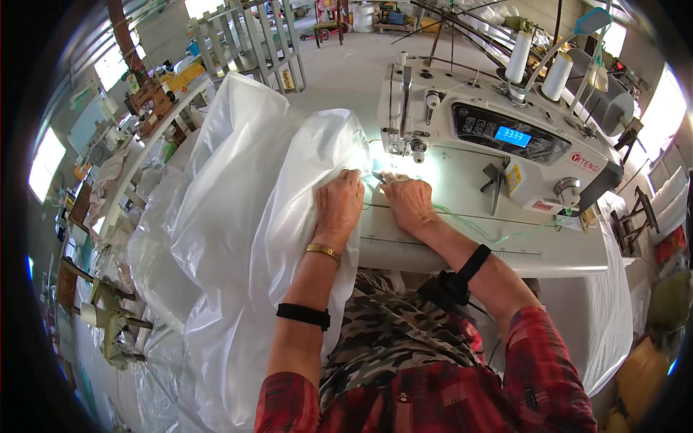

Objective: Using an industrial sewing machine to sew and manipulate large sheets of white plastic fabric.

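A large sheet of white woven plastic (231, 187) hangs in folds over the left end of the sewing machine's table. My left hand (339, 206) is closed on the edge of this sheet, left of the needle area. Just right of it, my right hand (408, 203) lies low on the machine bed with its fingers bent together. A small dark piece shows at its fingertips, too small to name. The sewing machine (469, 123) stands right behind both hands, its lamp glaring over the needle area. Green thread (469, 229) trails across the table beside my right wrist.
Two white thread cones (557, 76) stand on top of the machine. A printed ruler strip (462, 247) runs along the table's front (577, 261). Farther left are a long bench (148, 155), a stool (112, 321) and a grey metal rack (253, 43).
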The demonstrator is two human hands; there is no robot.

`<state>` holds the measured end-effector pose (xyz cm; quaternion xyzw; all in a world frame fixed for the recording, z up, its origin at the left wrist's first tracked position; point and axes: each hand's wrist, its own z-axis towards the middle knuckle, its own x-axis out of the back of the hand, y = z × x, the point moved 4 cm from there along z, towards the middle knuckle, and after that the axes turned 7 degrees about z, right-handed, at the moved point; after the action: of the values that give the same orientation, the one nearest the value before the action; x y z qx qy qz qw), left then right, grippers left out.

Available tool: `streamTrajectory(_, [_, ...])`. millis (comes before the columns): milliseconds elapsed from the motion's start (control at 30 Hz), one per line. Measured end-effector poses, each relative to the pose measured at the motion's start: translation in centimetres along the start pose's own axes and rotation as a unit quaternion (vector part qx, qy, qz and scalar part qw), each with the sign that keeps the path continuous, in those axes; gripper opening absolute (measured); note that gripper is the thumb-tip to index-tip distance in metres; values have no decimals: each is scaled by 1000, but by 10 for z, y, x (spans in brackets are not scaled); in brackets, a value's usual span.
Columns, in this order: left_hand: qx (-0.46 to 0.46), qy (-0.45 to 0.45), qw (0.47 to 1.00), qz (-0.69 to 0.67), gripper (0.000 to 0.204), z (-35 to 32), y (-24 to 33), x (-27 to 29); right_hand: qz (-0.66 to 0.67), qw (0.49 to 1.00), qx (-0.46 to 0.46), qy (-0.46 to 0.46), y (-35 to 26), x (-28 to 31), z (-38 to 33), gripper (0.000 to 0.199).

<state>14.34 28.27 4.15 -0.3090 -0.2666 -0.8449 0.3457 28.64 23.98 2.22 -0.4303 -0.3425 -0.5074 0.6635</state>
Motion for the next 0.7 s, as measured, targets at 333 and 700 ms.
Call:
streamTrajectory(333, [-8, -27, 1000, 1, 11, -1, -13, -16, -50, 999, -6, 16, 50, 59, -54, 41])
streamTrajectory(700, [-8, -130, 962, -238, 29, -99, -2, 132, 345, 933, 106, 17, -88, 12, 30, 51])
